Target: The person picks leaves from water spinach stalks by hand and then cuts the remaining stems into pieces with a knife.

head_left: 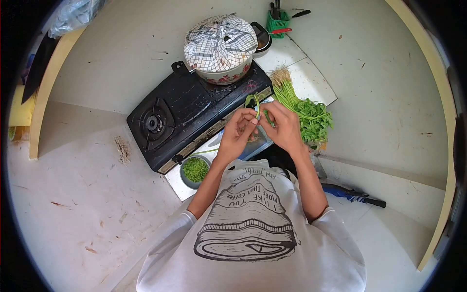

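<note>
Sprig [256, 101] of greens, leafy end pointing far, is being held betw. both hands just off the stove's near R edge. L hand [237, 135] is pinching the stem w/ thumb and fingertips, other fingers curling. R hand [284, 127] is also pinching at the stem, fingertips nearly meeting those of L; exact contact there is being hidden by the fingers.

Below hands, bluish container [259, 152] is sitting, contents partly obscured. To the R, bunch of leafy greens [314, 117] is lying on white tiled table [318, 83], roots toward far side, leaves toward near side. Near L, grey bowl [182, 174] is holding finely cut greens [195, 170]; one thin stem [206, 151] is lying at its far side.

Blk. 2-burner stove [189, 109] is standing diag. across table. L burner [153, 123] is carrying nothing; far R end is bearing floral pot [224, 78], w/ checked cloth [219, 41] covering its top. Dk. pan [263, 47] is standing just R of pot. Farther R, green basket [277, 22] is holding utensils, upright for the most part.
</note>
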`<state>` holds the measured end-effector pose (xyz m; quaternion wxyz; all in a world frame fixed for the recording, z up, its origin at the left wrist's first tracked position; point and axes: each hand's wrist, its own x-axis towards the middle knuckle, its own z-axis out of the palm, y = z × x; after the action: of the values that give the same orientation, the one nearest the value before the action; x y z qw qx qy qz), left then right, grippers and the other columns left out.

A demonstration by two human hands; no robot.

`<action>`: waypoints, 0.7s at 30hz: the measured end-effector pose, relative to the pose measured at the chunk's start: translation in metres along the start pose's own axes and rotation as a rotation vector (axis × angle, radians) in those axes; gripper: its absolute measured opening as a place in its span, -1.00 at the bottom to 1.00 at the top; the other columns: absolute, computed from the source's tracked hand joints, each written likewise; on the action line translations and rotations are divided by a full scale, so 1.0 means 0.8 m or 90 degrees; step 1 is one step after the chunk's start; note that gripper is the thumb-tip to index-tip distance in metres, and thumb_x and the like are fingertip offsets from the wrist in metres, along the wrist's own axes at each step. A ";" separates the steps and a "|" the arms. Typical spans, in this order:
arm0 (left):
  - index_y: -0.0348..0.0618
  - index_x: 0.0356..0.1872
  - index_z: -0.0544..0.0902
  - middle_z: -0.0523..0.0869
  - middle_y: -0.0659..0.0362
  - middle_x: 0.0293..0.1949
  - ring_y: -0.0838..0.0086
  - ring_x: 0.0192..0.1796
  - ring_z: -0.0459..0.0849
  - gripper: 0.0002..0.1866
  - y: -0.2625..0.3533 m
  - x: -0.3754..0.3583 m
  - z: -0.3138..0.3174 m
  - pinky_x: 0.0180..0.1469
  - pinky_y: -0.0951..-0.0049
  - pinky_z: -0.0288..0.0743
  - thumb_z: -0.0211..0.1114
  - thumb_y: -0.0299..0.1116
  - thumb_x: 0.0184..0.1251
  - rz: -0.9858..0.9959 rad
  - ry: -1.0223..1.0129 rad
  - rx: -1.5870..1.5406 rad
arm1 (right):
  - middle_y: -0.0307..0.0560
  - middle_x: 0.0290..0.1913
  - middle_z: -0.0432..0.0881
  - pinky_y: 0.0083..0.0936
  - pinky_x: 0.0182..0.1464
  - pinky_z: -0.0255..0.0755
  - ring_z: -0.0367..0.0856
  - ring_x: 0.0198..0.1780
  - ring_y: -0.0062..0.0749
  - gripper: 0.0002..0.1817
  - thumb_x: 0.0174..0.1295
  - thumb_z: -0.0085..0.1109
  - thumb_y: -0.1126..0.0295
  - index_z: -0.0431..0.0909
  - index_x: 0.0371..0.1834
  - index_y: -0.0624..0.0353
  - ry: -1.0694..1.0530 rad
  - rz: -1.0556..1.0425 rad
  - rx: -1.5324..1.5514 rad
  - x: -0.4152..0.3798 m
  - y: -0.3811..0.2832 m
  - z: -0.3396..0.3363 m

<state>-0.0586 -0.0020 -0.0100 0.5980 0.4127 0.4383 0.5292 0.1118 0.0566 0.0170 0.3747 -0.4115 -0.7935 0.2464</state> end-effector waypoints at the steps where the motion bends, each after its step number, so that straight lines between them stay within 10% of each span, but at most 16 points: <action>1: -0.18 0.21 0.53 0.68 0.24 -0.10 0.66 -0.18 0.61 -0.76 -0.002 0.001 0.000 -0.20 0.59 0.50 0.23 -0.43 0.64 0.002 0.006 -0.001 | -0.09 -0.33 0.65 -0.31 -0.43 0.49 0.60 -0.48 -0.20 -0.78 0.21 0.38 0.49 0.67 -0.08 0.13 0.003 -0.001 0.000 -0.001 -0.001 0.001; 11: -0.21 0.15 0.56 0.68 0.22 -0.17 0.62 -0.20 0.62 -0.80 -0.009 0.002 -0.009 -0.22 0.56 0.51 0.25 -0.44 0.62 -0.001 0.004 -0.020 | -0.15 -0.52 0.65 -0.56 -0.48 0.36 0.54 -0.51 -0.66 -0.87 0.32 0.35 0.51 0.66 -0.11 0.17 0.090 0.221 0.125 -0.009 0.002 0.007; 17: -0.20 0.15 0.57 0.68 0.21 -0.16 0.62 -0.21 0.62 -0.80 -0.008 0.004 -0.017 -0.22 0.56 0.51 0.24 -0.44 0.62 -0.017 0.064 -0.047 | -0.09 -0.30 0.81 -0.62 -0.44 0.48 0.62 -0.49 -0.64 -0.90 0.50 0.15 0.53 0.60 -0.04 0.32 0.107 0.285 0.455 -0.037 0.069 0.034; 21: -0.22 0.15 0.58 0.69 0.21 -0.14 0.61 -0.20 0.64 -0.80 -0.013 0.006 -0.024 -0.22 0.55 0.52 0.24 -0.44 0.63 -0.018 0.074 -0.067 | -0.04 -0.29 0.82 -0.54 -0.43 0.54 0.70 -0.48 -0.54 -0.89 0.41 0.21 0.57 0.60 -0.06 0.35 0.003 0.380 0.313 -0.081 0.151 0.066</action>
<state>-0.0744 0.0021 -0.0255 0.5999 0.3432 0.4495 0.5660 0.1507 0.0630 -0.1247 0.3756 -0.5229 -0.5552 0.5266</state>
